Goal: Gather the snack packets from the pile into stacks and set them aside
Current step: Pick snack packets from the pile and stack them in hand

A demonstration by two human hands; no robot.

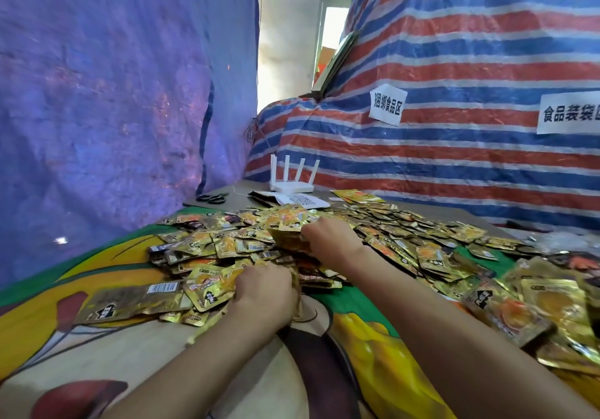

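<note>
— How far along are we, would you say?

— Early, by our reckoning. The pile of packets (324,240) covers most of the middle of the bench (438,210), loose and overlapping. At the near right there is a heap of packets (552,308) apart from the main pile; whether those are stacks we set aside, we cannot tell. A flat bundle (130,301) lies at the near left edge of the pile, on the colourful cloth (97,353).

— And our hands?

— The left hand (264,292) is at the near edge of the pile, knuckles up, fingers curled down among the packets; it seems closed on some, though the fingers are hidden. The right hand (331,233) reaches further in, closed on a small gold stack (287,238) held on edge just to its left.

— What is left?

— Nearly everything: most packets lie ungathered, out to the far side near the white router (292,178) and scissors (212,197).
</note>
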